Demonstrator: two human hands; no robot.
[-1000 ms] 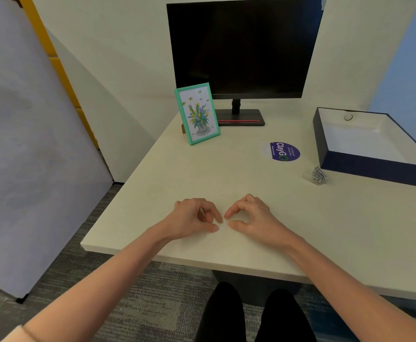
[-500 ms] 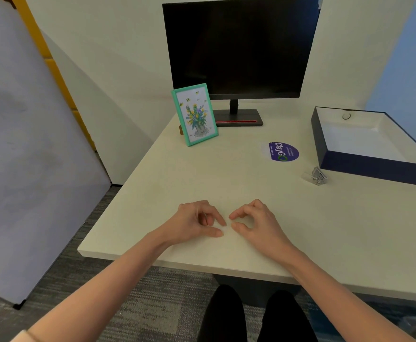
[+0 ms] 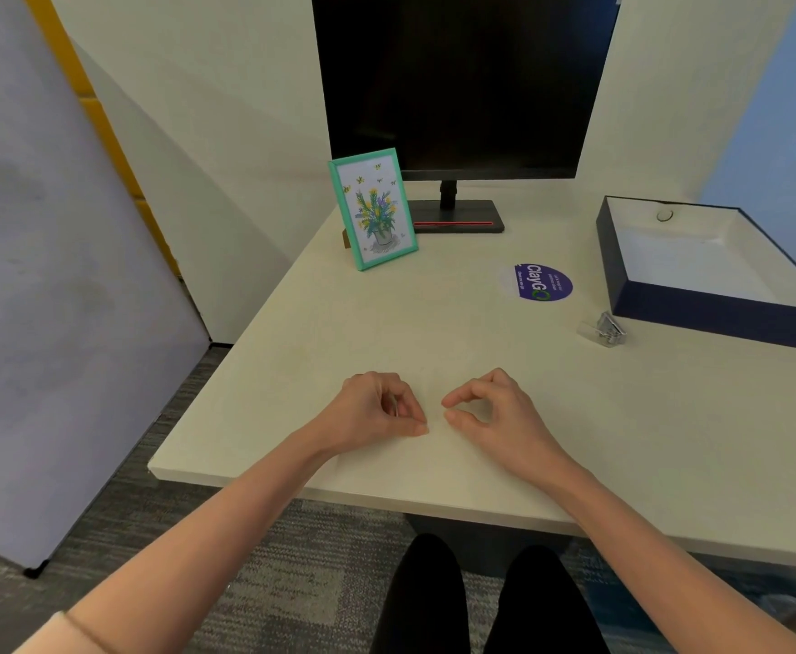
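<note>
The fingers (image 3: 407, 401) of the left hand (image 3: 372, 410) are curled in tight, with the thumb tip pressed against the tip of the index finger; whether anything is pinched there is too small to tell. The right hand (image 3: 495, 413) lies just beside it, its index finger and thumb bent into a ring whose tips stand slightly apart, the other fingers tucked under, and nothing shows between them. Both hands rest on the pale desk (image 3: 386, 323), close to its near edge, and the two sets of fingertips face each other across a narrow strip of bare desktop. Beyond the right fingers and off to their right lies a small silver clip (image 3: 604, 329) on a clear piece, well apart from the hand. Farther out on that side stands an open navy box (image 3: 716, 313) with a white inside, the clip just in front of its near wall. Straight ahead of the fingertips is a round purple ClayGo sticker (image 3: 542, 282), flat on the desk. Beyond the left fingers a green picture frame (image 3: 373, 209) with a drawing of flowers stands tilted back, and behind it rises a dark monitor (image 3: 462, 77) on its stand. Below the wrists, under the desk edge, knees in black trousers (image 3: 433, 597) show.
</note>
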